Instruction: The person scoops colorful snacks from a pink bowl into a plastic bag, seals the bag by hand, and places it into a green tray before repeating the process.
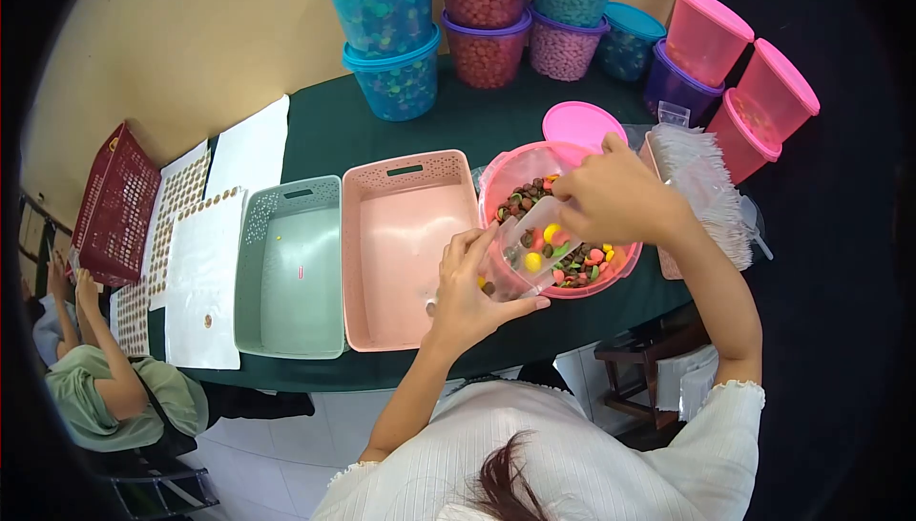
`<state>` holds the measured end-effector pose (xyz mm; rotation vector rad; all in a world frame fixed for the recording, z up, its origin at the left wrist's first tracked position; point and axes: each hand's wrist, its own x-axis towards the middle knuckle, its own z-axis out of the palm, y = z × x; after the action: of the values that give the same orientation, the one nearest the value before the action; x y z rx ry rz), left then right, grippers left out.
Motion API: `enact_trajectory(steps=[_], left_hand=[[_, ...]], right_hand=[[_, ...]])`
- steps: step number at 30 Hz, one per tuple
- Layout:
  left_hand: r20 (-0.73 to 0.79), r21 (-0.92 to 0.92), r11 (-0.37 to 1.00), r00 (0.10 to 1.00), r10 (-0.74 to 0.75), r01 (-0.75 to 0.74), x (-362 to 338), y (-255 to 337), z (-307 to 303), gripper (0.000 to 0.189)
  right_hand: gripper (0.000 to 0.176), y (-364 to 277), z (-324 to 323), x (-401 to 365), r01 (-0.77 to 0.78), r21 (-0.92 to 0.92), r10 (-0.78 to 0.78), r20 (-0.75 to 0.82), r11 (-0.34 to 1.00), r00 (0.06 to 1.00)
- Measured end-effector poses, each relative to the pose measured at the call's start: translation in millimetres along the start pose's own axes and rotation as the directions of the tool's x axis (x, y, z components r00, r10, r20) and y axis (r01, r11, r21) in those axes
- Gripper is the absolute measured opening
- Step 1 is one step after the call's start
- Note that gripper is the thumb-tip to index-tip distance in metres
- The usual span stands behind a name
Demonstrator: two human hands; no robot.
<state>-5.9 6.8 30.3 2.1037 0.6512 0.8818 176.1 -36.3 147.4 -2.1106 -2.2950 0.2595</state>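
My left hand (468, 282) is wrapped round a clear plastic pouch (509, 271), tilted over the near left rim of a pink tub (625, 278). My right hand (620, 192) grips a clear plastic scoop (544, 237) from above, its mouth against the pouch opening. Yellow, pink, green and brown candies (533, 260) lie in the scoop. A few pieces show at the bottom of the pouch, partly hidden by my left fingers. More colourful candies (582, 268) fill the tub beneath both hands. The scoop's handle is hidden in my right fist.
A pink tray (401, 263) and a green tray (291, 282) stand to the left. Clear pouches (701, 187) are stacked in a basket at right, near a pink lid (583, 127). Lidded candy tubs (393, 77) line the back. Another person (124, 387) works beside a red basket (119, 206).
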Motion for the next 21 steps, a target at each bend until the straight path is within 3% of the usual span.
enact_trajectory(steps=[2, 3, 5, 7, 9, 10, 12, 14, 15, 16, 18, 19, 20, 21], left_hand=[[-0.016, -0.029, 1.000, 1.000, 0.006, -0.006, -0.1, 1.8, 2.1, 0.086], [-0.016, -0.029, 1.000, 1.000, 0.007, -0.007, -1.0, 1.9, 2.4, 0.086], [-0.052, -0.139, 0.990, 0.999, 0.003, -0.010, -4.2, 2.2, 4.4, 0.086], [-0.061, -0.111, 0.994, 0.998, -0.004, -0.003, -8.2, 4.3, 3.8, 0.086], [-0.089, -0.078, 0.997, 0.996, -0.015, 0.008, -12.3, 4.6, 2.1, 0.086], [-0.110, -0.110, 0.994, 0.994, -0.003, -0.009, -15.1, 3.8, 0.7, 0.086], [-0.159, -0.137, 0.990, 0.987, 0.004, -0.026, -20.7, -1.2, -1.8, 0.085], [-0.091, -0.628, 0.778, 0.995, -0.030, -0.034, -28.0, -9.3, -2.6, 0.082], [-0.036, -0.774, 0.632, 0.997, -0.069, 0.016, -32.1, -0.4, -6.4, 0.073], [-0.065, -0.769, 0.639, 0.995, -0.078, 0.000, -35.0, 2.8, -7.9, 0.073], [0.070, -0.929, 0.333, 0.960, -0.270, 0.161, -41.2, 7.2, -10.9, 0.083], [0.046, -0.928, 0.342, 0.959, -0.280, 0.145, -46.5, 6.9, -12.7, 0.083], [0.124, -0.949, 0.244, 0.947, -0.296, 0.200, -52.9, 5.3, -13.9, 0.081], [0.204, -0.957, 0.140, 0.931, -0.302, 0.255, -56.4, 5.5, -12.9, 0.079]], right_hand=[[0.020, -22.0, 1.6, -3.5, 0.003, -0.399, -0.030, -0.062, 0.917, 0.998], [0.019, -28.5, 3.5, -6.3, 0.002, -0.468, -0.048, -0.086, 0.884, 0.995], [0.014, -40.1, -2.7, -14.7, 0.002, -0.499, -0.069, -0.116, 0.867, 0.991], [0.011, -43.5, -12.2, -22.1, 0.013, -0.532, -0.103, -0.140, 0.847, 0.985], [0.011, -33.5, -21.4, -29.0, -0.136, -0.483, -0.030, -0.320, 0.865, 0.947], [0.011, -26.1, -22.5, -29.5, -0.119, -0.490, -0.050, -0.318, 0.864, 0.947], [0.013, -3.9, -19.6, -28.3, -0.283, -0.303, 0.191, -0.300, 0.910, 0.934], [0.015, 38.0, 23.4, -18.3, -0.291, -0.245, 0.244, -0.204, 0.925, 0.948], [0.015, 52.7, 45.0, -15.0, -0.266, -0.234, 0.237, -0.145, 0.935, 0.961], [0.016, 62.5, 64.6, -13.4, -0.241, -0.220, 0.227, -0.086, 0.945, 0.970], [0.021, 70.3, 95.7, -15.8, -0.044, -0.104, 0.000, -0.384, 0.994, 0.924], [0.024, 56.0, 88.5, -19.7, -0.019, 0.038, 0.033, -0.410, 0.999, 0.912], [0.027, 35.7, 77.0, -24.5, 0.007, 0.179, 0.071, -0.425, 0.984, 0.902], [0.027, 21.4, 72.1, -28.7, 0.129, 0.399, 0.049, -0.407, 0.908, 0.912]])
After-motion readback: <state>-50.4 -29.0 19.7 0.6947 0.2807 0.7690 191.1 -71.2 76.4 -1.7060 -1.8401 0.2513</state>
